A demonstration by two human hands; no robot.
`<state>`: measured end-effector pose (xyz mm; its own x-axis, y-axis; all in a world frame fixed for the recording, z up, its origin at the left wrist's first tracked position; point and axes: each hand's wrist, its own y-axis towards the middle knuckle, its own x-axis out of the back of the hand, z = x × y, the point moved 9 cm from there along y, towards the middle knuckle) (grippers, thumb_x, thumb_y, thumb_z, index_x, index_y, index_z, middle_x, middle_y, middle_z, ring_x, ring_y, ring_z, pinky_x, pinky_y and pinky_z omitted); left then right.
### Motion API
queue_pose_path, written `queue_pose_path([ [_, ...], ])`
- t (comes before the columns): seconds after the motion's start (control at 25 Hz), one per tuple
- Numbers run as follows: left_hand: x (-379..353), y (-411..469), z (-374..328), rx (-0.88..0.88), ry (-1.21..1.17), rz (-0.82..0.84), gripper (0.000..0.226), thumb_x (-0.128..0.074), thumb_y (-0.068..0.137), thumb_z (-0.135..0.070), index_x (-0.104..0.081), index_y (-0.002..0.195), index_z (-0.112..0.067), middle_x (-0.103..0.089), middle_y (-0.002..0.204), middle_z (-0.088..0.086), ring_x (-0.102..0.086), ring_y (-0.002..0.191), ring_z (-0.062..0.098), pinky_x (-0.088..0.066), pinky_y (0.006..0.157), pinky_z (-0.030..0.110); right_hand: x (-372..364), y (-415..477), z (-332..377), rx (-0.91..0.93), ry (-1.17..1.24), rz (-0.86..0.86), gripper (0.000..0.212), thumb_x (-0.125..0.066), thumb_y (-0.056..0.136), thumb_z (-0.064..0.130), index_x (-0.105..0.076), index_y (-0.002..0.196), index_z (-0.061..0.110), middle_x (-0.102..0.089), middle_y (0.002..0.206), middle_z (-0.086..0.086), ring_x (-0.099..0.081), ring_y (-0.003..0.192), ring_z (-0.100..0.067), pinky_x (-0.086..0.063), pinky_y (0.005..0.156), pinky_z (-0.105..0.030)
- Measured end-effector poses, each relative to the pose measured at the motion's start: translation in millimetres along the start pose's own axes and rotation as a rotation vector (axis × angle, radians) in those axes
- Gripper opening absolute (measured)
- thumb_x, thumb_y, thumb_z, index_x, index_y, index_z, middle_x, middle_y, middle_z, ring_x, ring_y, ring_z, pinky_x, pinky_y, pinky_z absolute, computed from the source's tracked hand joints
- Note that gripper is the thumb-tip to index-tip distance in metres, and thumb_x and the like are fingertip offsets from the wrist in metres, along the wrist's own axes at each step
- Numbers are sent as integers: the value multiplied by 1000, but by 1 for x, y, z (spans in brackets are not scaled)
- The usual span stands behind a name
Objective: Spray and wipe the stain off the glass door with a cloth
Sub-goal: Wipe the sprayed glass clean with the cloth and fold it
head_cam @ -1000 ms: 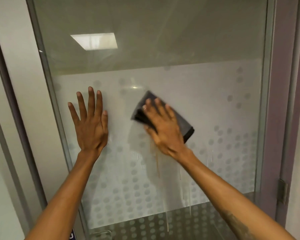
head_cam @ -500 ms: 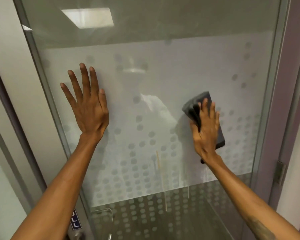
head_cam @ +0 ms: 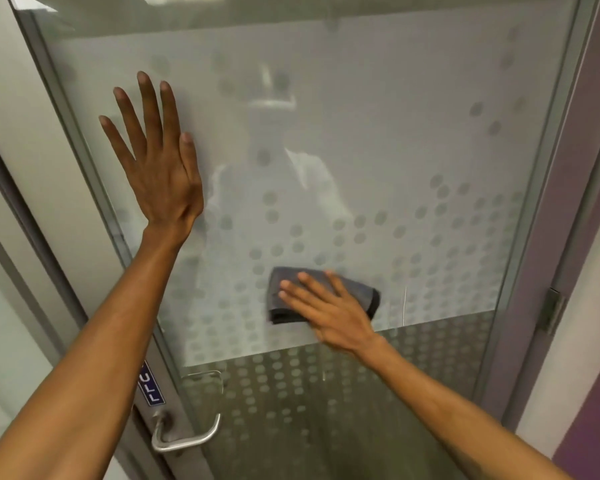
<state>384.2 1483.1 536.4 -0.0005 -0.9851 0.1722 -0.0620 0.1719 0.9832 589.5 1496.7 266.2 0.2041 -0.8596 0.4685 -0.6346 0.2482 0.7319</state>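
Observation:
A frosted glass door (head_cam: 378, 140) with a dotted pattern fills the view. My left hand (head_cam: 156, 164) lies flat on the glass near its left edge, fingers spread and pointing up, holding nothing. My right hand (head_cam: 329, 310) presses a folded dark grey cloth (head_cam: 284, 292) against the glass near the bottom of the frosted band, fingers pointing left. A thin pale drip streak (head_cam: 404, 306) runs down the glass just right of the cloth. No spray bottle is in view.
A metal lever handle (head_cam: 184, 438) and a blue "PULL" label (head_cam: 152, 384) sit on the door's left frame, low down. A hinge (head_cam: 549, 311) is on the purple-grey frame at the right. A white wall panel stands to the left.
My right hand has swept the cloth from the upper middle of the glass to the right, then down and back to the lower centre. My view has tilted down; the left hand stays planted.

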Motion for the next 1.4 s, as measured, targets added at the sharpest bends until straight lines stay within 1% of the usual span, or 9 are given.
queue_pose_path([
  [0.16, 2, 0, -3, -6, 42, -16, 57, -16, 108, -36, -11, 161, -16, -15, 169, 12, -11, 155, 40, 6, 122, 49, 24, -65, -132, -485, 90, -65, 115, -67, 71, 7, 1, 159, 37, -2, 168, 9, -3, 156, -21, 0, 122, -57],
  [0.28, 2, 0, -4, 7, 53, -38, 56, -20, 108, -33, -11, 161, -15, -15, 169, 13, -11, 155, 39, 13, 121, 42, 49, -73, -196, -910, 290, -255, 100, -57, 87, 2, 3, 158, 39, -14, 167, -4, -9, 155, -34, -1, 123, -61],
  [0.36, 2, -2, -5, 11, 49, -61, 56, -24, 108, -30, -13, 160, -13, -16, 168, 15, -12, 155, 41, 11, 121, 43, 58, -46, -196, -1047, 356, -426, 78, -54, 98, 12, -9, 161, 23, -19, 166, -15, -9, 154, -41, -7, 122, -63],
  [0.56, 2, -1, -5, 18, 49, -84, 55, -24, 108, -28, -15, 160, -11, -18, 167, 17, -13, 154, 41, 20, 118, 36, 54, 58, -83, -687, 417, -363, 60, -60, 94, 25, -45, 150, 10, -36, 160, -11, -22, 152, -34, -13, 124, -55],
  [0.76, 4, -2, -5, -22, 35, -79, 56, -20, 108, -31, -14, 160, -13, -17, 168, 16, -12, 155, 41, 15, 121, 38, 1, 46, 69, 100, 321, 39, 67, -54, 94, 23, -32, 157, 16, -26, 166, -2, -13, 156, -26, -1, 127, -47],
  [0.88, 3, -1, -3, -30, 32, -84, 55, -22, 108, -30, -15, 160, -13, -18, 167, 16, -12, 154, 42, 21, 119, 32, -21, -3, 70, 443, 309, 208, 67, -47, 93, 12, -29, 157, 11, -24, 166, -2, -14, 156, -23, -3, 127, -46],
  [1.04, 5, -3, -7, -28, 3, -71, 57, -15, 107, -34, -15, 160, -14, -17, 167, 17, -11, 154, 44, 16, 120, 37, -30, -77, 6, 723, 269, 357, 58, -16, 103, 26, -40, 152, 7, -30, 164, -2, -17, 155, -25, 3, 126, -47],
  [1.2, 7, -5, -8, -19, -7, -73, 57, -14, 107, -34, -15, 160, -13, -17, 167, 17, -11, 153, 46, 10, 121, 44, -18, -136, -97, 611, 195, 327, 59, -18, 102, 33, -35, 155, 15, -26, 165, 5, -17, 155, -21, -4, 127, -48],
  [1.4, -3, -4, -1, 3, -52, -88, 64, -3, 106, -44, -17, 160, -12, -19, 166, 20, -13, 153, 48, -1, 122, 61, -3, -163, -156, 12, 171, 88, 77, -49, 83, 10, -32, 156, 28, -26, 164, 10, -18, 155, -24, -10, 124, -55],
])
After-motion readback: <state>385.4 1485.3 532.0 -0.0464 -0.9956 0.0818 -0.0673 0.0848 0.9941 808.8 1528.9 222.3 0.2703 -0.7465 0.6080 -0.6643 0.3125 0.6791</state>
